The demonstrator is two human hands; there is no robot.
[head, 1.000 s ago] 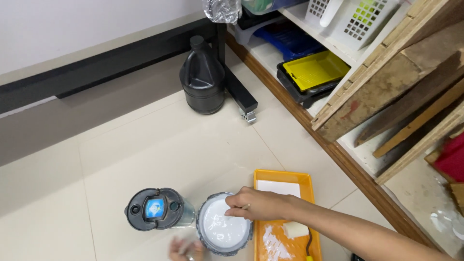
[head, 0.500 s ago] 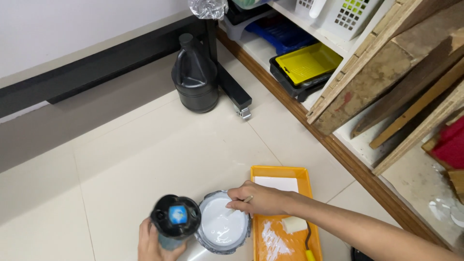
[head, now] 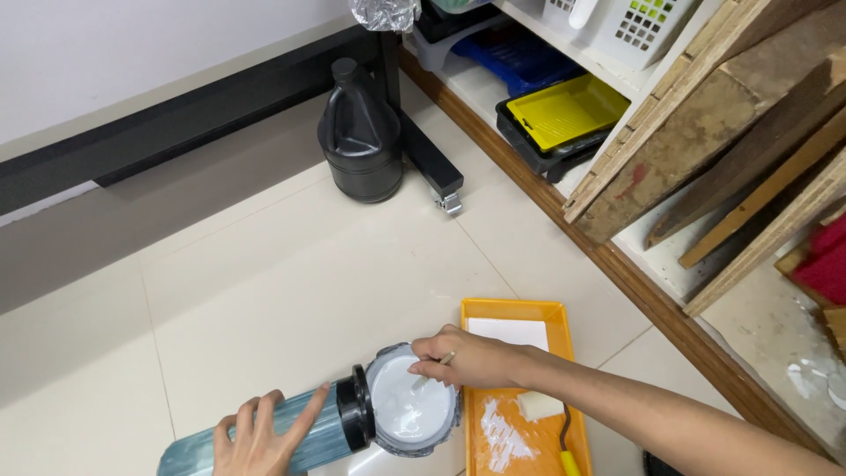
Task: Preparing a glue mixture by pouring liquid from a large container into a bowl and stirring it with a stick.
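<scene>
A round can of white paint (head: 412, 407) stands on the pale floor tiles at the bottom of the view. My left hand (head: 264, 434) grips a blue-green ribbed bottle (head: 310, 433) with a black cap, tipped on its side so that its mouth rests at the can's left rim. My right hand (head: 465, 357) is over the can's right edge, fingers closed on a thin stick (head: 432, 371) whose lower end dips into the paint.
An orange paint tray (head: 520, 317) with white smears and a small yellow-handled roller (head: 553, 418) lies just right of the can. A black jug (head: 359, 132) and a castor-wheeled black frame (head: 436, 172) stand farther back. Wooden boards (head: 723, 141) lean on low shelves holding trays.
The bottle, which stood upright left of the can, has been picked up by my left hand and tipped towards the can. My right hand stayed at the can's rim.
</scene>
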